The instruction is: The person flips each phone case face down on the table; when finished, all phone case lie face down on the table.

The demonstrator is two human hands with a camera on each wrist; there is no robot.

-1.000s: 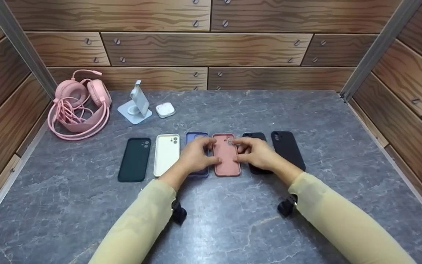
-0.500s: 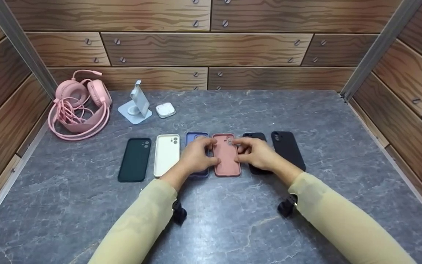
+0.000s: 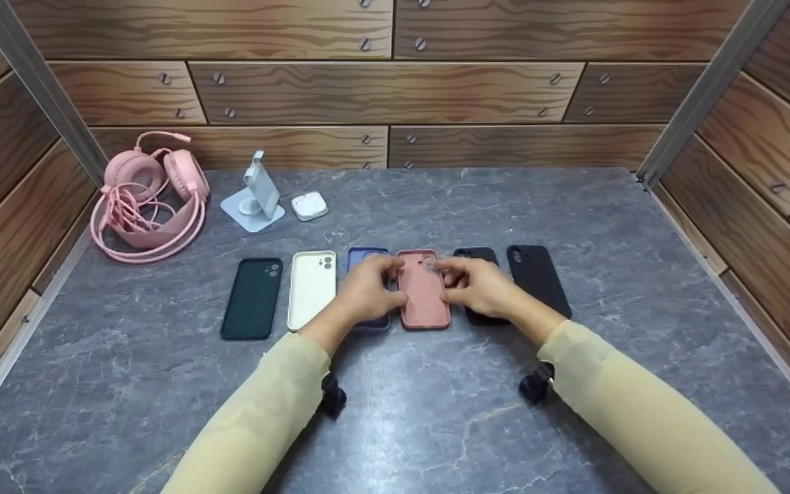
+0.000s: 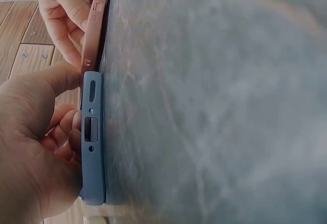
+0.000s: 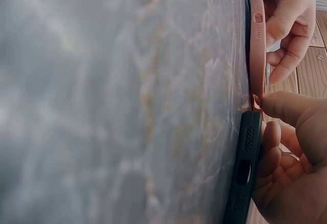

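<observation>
A pink phone case (image 3: 426, 305) lies in the middle of a row on the grey marbled table. My left hand (image 3: 366, 291) holds its left edge with thumb and index fingertips, reaching over a blue-purple phone case (image 4: 93, 170). From the other side, my right hand (image 3: 487, 287) holds the right edge in the same way, with the index fingertip near the camera cutout. A black phone case (image 5: 240, 183) lies partly hidden under that hand. Both wrist views show the thumbs (image 4: 64, 77) at the pink case's lower corners, and the case lies low along the tabletop.
Left in the row are a white case (image 3: 311, 291) and a dark green case (image 3: 251, 300); another black case (image 3: 542, 281) ends it on the right. Behind stand pink headphones (image 3: 151, 199), a white charging stand (image 3: 258, 195) and a small white square case (image 3: 310, 206). Wood-patterned walls surround the table.
Both thumbs have drawn back slightly from over the pink phone case toward its side edges. The row of cases stays in place.
</observation>
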